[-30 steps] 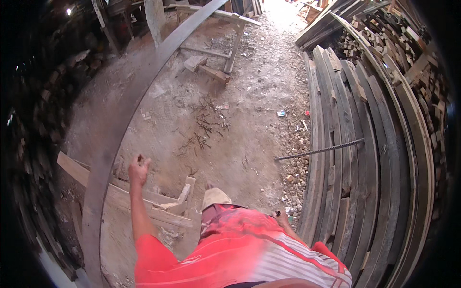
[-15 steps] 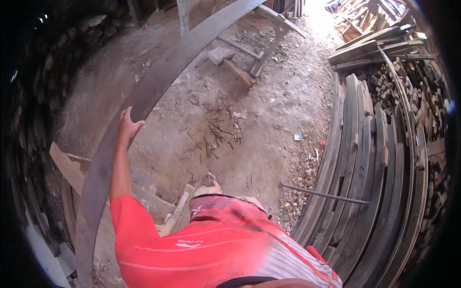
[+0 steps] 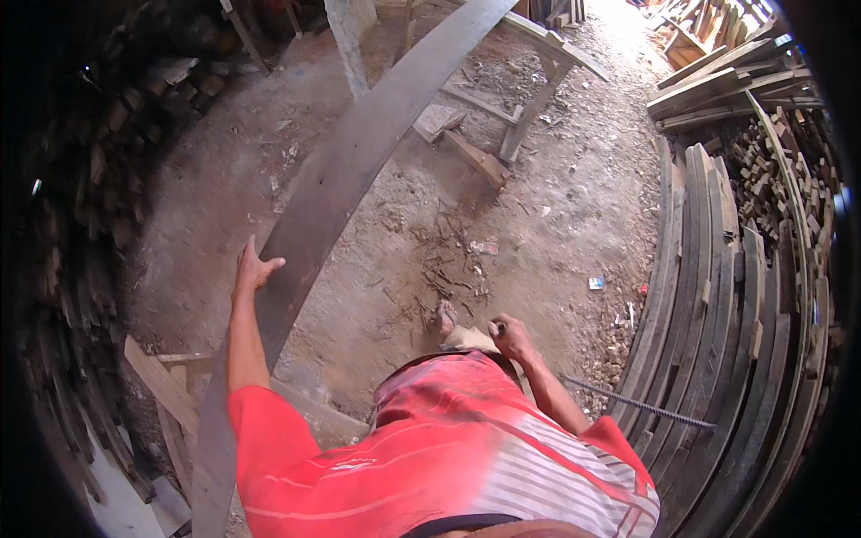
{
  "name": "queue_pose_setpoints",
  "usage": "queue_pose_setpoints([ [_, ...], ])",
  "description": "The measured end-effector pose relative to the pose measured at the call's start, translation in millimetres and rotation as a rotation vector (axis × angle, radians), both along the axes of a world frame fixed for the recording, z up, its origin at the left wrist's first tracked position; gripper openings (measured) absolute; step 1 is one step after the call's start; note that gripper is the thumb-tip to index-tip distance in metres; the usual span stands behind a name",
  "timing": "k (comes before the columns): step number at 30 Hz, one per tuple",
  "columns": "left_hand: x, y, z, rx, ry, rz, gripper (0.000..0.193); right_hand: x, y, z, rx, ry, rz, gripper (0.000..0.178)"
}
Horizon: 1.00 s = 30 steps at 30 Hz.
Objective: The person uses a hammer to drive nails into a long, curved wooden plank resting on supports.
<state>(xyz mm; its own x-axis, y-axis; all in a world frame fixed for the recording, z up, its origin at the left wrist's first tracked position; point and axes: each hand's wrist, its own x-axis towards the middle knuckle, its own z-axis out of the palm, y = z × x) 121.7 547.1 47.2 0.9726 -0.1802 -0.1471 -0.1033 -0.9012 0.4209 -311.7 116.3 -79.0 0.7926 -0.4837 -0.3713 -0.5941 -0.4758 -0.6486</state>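
Beside the long wooden plank [image 3: 345,170], our left hand [image 3: 251,272] spreads wide, maybe to steady it, while our right hand [image 3: 512,337] curls, gripping what, we cannot tell.

You wear a shirt [image 3: 404,408] of matt cloth beside a plank [image 3: 336,170] of smooth, dull wood; the boards [image 3: 717,300] near you are rough, weathered wood, the rod [image 3: 638,402] ribbed metal, the ground [image 3: 529,238] gritty, matt earth.

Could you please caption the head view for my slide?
Left hand at the edge of a long wooden plank, right hand curled, stacked boards at right.
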Motion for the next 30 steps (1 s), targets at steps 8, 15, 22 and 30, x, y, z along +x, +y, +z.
queue_pose_setpoints([
  [8,36.6,-13.8,11.1,-0.024,0.304,0.003,0.104,244.9,-11.3,81.5,0.065,-0.143,0.414,0.036],
  [15,88.5,-56.9,19.2,-0.157,0.652,-0.044,0.093,366.7,25.8,88.0,0.15,-0.255,0.537,0.042],
  [22,124.3,-83.9,0.7,-0.511,0.946,-0.143,0.069,420.9,37.6,88.2,0.21,-0.196,0.396,0.045],
  [30,127.3,-93.2,16.6,-0.472,0.968,-0.094,0.063,434.6,36.1,92.1,0.132,-0.09,0.399,0.05],
])
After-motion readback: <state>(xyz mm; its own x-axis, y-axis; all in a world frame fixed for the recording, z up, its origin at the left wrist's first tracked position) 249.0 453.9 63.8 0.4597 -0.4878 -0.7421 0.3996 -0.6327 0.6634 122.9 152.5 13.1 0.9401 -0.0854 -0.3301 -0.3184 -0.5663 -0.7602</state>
